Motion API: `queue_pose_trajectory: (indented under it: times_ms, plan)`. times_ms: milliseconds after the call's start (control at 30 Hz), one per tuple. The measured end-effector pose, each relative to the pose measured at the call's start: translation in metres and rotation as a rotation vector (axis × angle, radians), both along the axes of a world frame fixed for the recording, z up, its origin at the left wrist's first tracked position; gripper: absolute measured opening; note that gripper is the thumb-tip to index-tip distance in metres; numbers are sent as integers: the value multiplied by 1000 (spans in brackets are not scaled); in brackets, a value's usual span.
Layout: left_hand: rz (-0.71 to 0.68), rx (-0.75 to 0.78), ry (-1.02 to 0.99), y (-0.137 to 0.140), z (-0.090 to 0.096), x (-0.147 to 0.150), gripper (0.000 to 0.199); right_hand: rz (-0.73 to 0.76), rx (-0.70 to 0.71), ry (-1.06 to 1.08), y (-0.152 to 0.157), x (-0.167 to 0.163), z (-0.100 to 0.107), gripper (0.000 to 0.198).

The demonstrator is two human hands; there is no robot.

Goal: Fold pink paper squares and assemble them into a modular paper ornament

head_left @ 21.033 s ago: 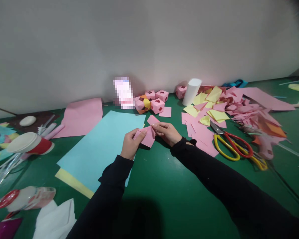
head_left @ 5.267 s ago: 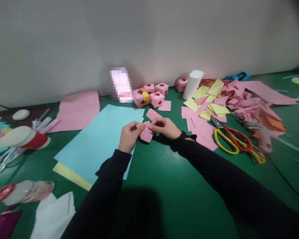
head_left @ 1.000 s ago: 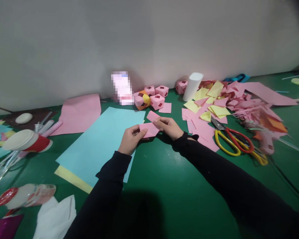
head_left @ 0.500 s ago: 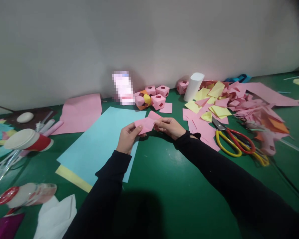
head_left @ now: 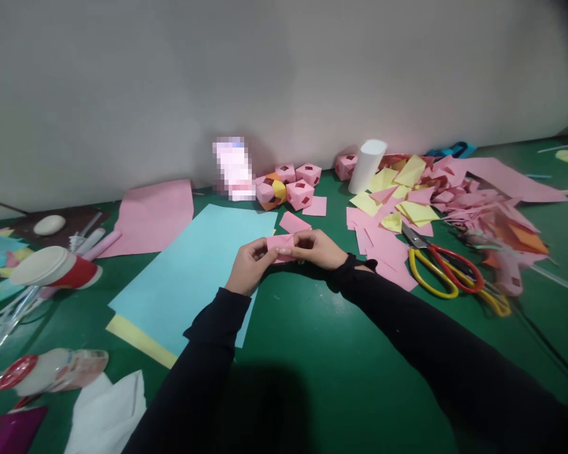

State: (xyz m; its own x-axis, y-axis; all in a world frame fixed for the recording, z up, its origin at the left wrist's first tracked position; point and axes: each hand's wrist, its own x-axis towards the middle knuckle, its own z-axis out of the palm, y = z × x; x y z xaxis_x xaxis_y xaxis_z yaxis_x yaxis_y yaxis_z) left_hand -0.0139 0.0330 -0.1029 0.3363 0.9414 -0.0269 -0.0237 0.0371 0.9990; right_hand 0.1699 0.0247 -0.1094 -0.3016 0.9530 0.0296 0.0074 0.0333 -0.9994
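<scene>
A small piece of pink paper is pinched between my two hands over the green table. My left hand grips its left end, thumb on the near edge. My right hand holds the right end, and the two thumbs almost meet at the paper's middle. Just behind the fingers lies another pink paper piece. A pink square rests farther back, beside several folded pink paper shapes with diamond holes. Under and beside my left hand spreads a large light-blue sheet.
Scissors with yellow and red handles lie right, near a pink glue gun and a heap of paper scraps. A white paper tube stands by the wall. Left are a lidded cup, a bottle and a tissue.
My hands have drawn closer together, and the pink paper between them looks narrower, folded over. The pink piece behind it now shows apart from my fingers.
</scene>
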Motion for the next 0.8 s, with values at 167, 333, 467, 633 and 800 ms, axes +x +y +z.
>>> queue_pose_trajectory:
  times_ms: [167,333,467,633,800]
  plan:
    - [-13,1,-1,0,0,0,35,-10,22,-32,-2,-2,2,39]
    - [-10,13,5,1,2,1,35,-25,34,-52,-2,-2,3,40]
    - [-19,9,5,2,0,0,35,-28,15,-46,-2,-2,1,43]
    - [-29,12,43,2,-4,-1,34,-60,12,-105,-2,-4,-1,49]
    - [8,-19,21,1,-1,0,36,-26,21,-87,-1,-2,1,46]
